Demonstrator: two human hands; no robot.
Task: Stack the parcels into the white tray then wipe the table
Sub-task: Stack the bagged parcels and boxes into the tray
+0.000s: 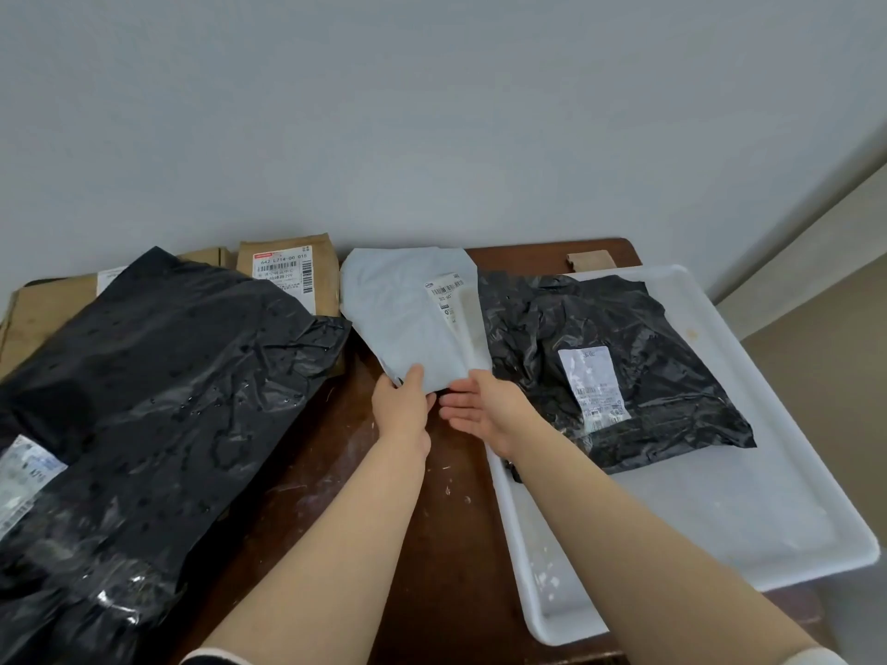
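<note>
While the left hand (402,406) pinches the near corner of the grey parcel (398,319) and the right hand (482,411) lies spread beside it, the white tray (720,511) lies immediately right.

Glossy crinkled black plastic parcels (158,391), a matt, probably plastic white tray (720,511), scuffed dark wood table (432,544).
</note>
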